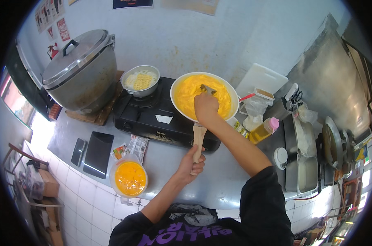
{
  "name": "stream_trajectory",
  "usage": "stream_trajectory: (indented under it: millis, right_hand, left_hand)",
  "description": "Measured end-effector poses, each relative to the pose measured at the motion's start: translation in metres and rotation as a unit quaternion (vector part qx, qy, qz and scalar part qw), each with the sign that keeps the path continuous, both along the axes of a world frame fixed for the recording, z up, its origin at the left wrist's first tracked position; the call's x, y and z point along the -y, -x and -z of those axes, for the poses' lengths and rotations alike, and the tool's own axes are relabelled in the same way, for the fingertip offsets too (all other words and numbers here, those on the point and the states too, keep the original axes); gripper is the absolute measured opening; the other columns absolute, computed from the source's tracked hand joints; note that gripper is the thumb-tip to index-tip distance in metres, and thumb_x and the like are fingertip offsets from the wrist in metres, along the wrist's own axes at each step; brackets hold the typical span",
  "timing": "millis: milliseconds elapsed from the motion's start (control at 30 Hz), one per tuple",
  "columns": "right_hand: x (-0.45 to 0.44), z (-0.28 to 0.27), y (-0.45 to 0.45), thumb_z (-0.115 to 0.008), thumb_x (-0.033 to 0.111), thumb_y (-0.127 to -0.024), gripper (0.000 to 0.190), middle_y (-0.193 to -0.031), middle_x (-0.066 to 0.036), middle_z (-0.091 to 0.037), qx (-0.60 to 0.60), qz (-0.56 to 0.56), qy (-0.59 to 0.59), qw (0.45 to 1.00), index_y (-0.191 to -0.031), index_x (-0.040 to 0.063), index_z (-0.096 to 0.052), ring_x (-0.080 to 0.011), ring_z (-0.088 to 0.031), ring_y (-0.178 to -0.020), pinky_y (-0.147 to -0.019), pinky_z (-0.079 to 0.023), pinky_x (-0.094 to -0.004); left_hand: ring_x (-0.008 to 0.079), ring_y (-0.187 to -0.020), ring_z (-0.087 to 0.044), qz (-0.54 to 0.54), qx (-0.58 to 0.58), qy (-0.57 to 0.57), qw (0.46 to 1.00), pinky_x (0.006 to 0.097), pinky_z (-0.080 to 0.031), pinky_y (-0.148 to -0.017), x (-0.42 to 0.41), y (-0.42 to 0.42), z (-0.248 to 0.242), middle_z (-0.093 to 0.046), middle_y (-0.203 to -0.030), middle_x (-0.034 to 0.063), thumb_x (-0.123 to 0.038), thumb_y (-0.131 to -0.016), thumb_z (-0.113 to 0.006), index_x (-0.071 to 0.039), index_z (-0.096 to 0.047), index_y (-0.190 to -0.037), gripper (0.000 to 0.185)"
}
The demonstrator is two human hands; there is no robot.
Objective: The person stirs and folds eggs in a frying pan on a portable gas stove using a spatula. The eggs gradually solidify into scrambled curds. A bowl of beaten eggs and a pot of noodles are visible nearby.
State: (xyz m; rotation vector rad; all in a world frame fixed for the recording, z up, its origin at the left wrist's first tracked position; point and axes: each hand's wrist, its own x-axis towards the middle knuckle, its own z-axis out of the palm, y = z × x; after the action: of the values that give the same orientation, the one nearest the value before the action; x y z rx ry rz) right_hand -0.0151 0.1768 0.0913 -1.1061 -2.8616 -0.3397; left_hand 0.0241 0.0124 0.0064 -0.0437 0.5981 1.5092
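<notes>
My left hand (188, 163) is wrapped around the wooden handle (199, 135) of a white frying pan (236, 106). Soft, partly set yellow egg (186, 89) covers the pan's inside. Over the egg, my right hand (206, 106) grips a flat utensil, probably a spatula (208, 89), its end touching the egg; its grip is hidden by my fingers. The pan stands on the right burner of a black Rinnai gas stove (143, 121). On the left burner, a metal pot (123, 82) holds instant noodles (143, 81) in whitish liquid.
A plastic pitcher (112, 178) of beaten egg stands near the counter's front edge, beside torn packets (138, 148). Farther left lie a tablet (98, 155) and a phone (78, 152). A large lidded cooker (84, 83) stands left; an oil bottle (261, 132) and knife holder (278, 106) stand right.
</notes>
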Motion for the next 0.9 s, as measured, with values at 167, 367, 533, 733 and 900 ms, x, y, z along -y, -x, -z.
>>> stream_trajectory:
  millis: [167,367,533,733,900]
  right_hand:
    - [-0.027,-0.012,-0.004,-0.058,0.009,-0.078,0.015,-0.089,-0.01,-0.068,-0.007,0.025,-0.03,0.999,-0.087,0.009,-0.07,-0.0219,-0.067,-0.078,-0.058,-0.052,-0.032]
    - [-0.055,-0.085,-0.057,-0.051,0.011,-0.08,0.019,-0.089,-0.018,-0.065,-0.026,-0.024,-0.024,0.999,-0.086,0.002,-0.066,-0.0325,-0.064,-0.083,-0.068,-0.052,-0.0407]
    - [-0.014,-0.152,-0.116,-0.057,0.018,-0.08,0.023,-0.087,-0.013,-0.066,0.078,0.014,0.029,0.996,-0.099,0.017,-0.069,-0.0309,-0.063,-0.082,-0.073,-0.051,-0.0404]
    - [-0.009,-0.11,-0.145,-0.059,0.017,-0.079,0.026,-0.087,-0.015,-0.066,0.104,0.033,0.057,0.992,-0.104,0.017,-0.067,-0.0311,-0.062,-0.084,-0.076,-0.05,-0.042]
    - [-0.061,-0.04,-0.14,-0.06,0.014,-0.077,0.03,-0.09,-0.02,-0.065,-0.019,0.008,0.066,0.998,-0.106,0.012,-0.065,-0.0336,-0.062,-0.084,-0.078,-0.049,-0.0421]
  left_hand:
    - [0.0035,-0.042,-0.027,-0.009,-0.003,-0.013,1.0,0.0173,-0.022,-0.035,0.001,0.001,0.001,-0.04,-0.067,0.0,-0.039,-0.096,-0.038,-0.011,-0.045,-0.102,0.03]
    - [0.0038,-0.042,-0.027,0.012,0.0,-0.023,1.0,0.0173,-0.021,-0.035,0.0,0.008,0.002,-0.04,-0.067,0.0008,-0.039,-0.096,-0.039,-0.01,-0.045,-0.102,0.031]
    - [0.0035,-0.042,-0.029,0.022,0.031,-0.003,0.999,0.0161,-0.022,-0.034,0.0,0.009,-0.001,-0.041,-0.067,0.0004,-0.04,-0.095,-0.041,-0.011,-0.047,-0.102,0.031]
    - [0.0028,-0.042,-0.028,0.02,0.041,-0.006,0.999,0.0156,-0.022,-0.034,0.004,0.01,0.0,-0.041,-0.067,0.0002,-0.041,-0.095,-0.042,-0.011,-0.047,-0.103,0.031]
    - [0.0028,-0.042,-0.028,0.037,0.034,-0.007,0.999,0.0158,-0.021,-0.034,0.002,0.013,0.0,-0.041,-0.067,0.0002,-0.041,-0.095,-0.042,-0.011,-0.046,-0.103,0.031]
